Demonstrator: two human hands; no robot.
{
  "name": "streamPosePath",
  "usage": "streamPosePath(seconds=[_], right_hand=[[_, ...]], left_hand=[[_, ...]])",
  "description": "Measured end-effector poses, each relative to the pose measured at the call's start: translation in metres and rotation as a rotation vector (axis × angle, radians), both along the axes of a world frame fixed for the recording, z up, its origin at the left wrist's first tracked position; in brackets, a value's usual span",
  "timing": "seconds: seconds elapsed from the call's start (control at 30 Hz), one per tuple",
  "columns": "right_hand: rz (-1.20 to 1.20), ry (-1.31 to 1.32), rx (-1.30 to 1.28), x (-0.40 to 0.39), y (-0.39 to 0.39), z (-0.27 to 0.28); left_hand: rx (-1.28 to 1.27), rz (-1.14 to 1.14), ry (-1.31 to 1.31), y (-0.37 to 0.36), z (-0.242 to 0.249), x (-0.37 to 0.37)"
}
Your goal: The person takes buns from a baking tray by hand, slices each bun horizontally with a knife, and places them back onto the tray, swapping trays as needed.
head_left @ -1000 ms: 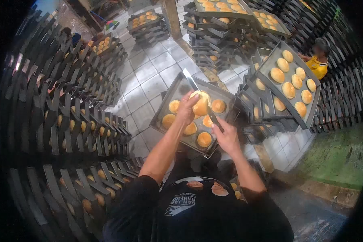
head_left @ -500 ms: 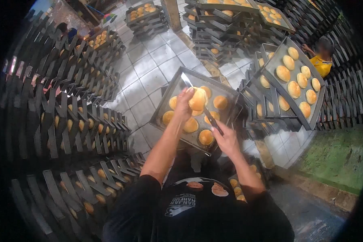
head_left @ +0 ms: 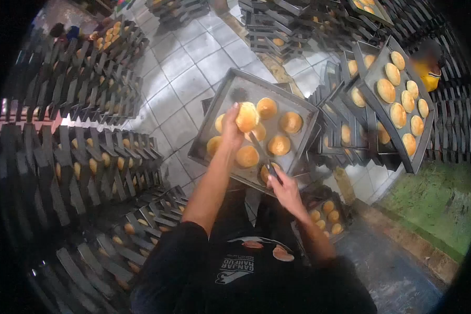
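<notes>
While the left hand (head_left: 233, 125) grips a bun (head_left: 247, 116) above the tray (head_left: 303, 112), between its middle and its left edge, the right hand (head_left: 286, 189) is closed around the handle of a knife (head_left: 260, 146) over the near corner. The blade slants away toward the held bun — whether the two touch, I cannot tell. Other buns (head_left: 291, 122) lie in the tray, some close to its right edge, one near the near corner and partly behind the right hand. Beyond the tray's right corner stand stacked trays (head_left: 374, 94) with more buns; a person in yellow (head_left: 429, 79) is behind them.
</notes>
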State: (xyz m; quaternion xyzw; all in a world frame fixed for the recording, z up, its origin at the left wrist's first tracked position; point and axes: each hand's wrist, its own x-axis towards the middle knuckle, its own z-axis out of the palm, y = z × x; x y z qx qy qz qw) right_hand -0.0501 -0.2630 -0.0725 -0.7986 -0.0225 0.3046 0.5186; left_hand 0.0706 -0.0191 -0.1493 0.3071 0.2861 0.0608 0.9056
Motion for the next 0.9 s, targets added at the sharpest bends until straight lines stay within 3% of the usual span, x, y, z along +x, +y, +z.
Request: streamPosePath(seconds=[0.13, 0.2, 0.23, 0.3, 0.33, 0.37, 0.43, 0.5, 0.57, 0.6, 0.7, 0.73, 0.87, 0.9], right_hand=[[-0.100, 0.153, -0.033, -0.077, -0.063, -0.032], [-0.135, 0.236, -0.090, -0.098, -0.080, -0.030], [-0.165, 0.311, -0.132, -0.108, -0.087, -0.031], [-0.259, 0.292, -0.116, -0.129, -0.093, -0.049], [-0.346, 0.266, -0.092, -0.134, -0.095, -0.056], [-0.355, 0.273, -0.096, -0.134, -0.094, -0.056], [-0.454, 0.392, -0.065, -0.127, -0.089, -0.048], [-0.433, 0.371, -0.073, -0.128, -0.093, -0.062], [-0.417, 0.354, -0.087, -0.131, -0.094, -0.063], [-0.460, 0.362, -0.036, -0.124, -0.091, -0.057], [-0.488, 0.363, -0.005, -0.111, -0.096, -0.045], [-0.471, 0.372, -0.030, -0.107, -0.098, -0.042], [-0.571, 0.291, 0.071, -0.092, -0.099, -0.026], [-0.550, 0.249, 0.069, -0.084, -0.098, -0.022]], left_hand=[[0.083, -0.041, 0.038, 0.034, -0.033, 0.037], [0.355, -0.194, 0.172, 0.046, -0.067, 0.054], [0.345, -0.202, 0.177, 0.048, -0.073, 0.061], [0.951, -0.430, 0.371, 0.054, -0.082, 0.076], [1.264, -0.433, 0.227, 0.073, -0.157, 0.085], [1.261, -0.445, 0.227, 0.067, -0.156, 0.087], [1.895, -0.288, 0.056, 0.053, -0.129, 0.096], [1.926, -0.336, -0.032, 0.029, -0.114, 0.111], [1.850, -0.668, -0.061, 0.004, -0.113, 0.124], [1.812, -0.882, 0.072, -0.008, -0.105, 0.131], [1.829, -0.979, 0.115, -0.022, -0.144, 0.134], [1.704, -1.181, 0.229, -0.027, -0.118, 0.138], [1.855, -1.063, -0.034, -0.051, -0.102, 0.099], [1.664, -1.017, 0.014, -0.052, -0.112, 0.094]])
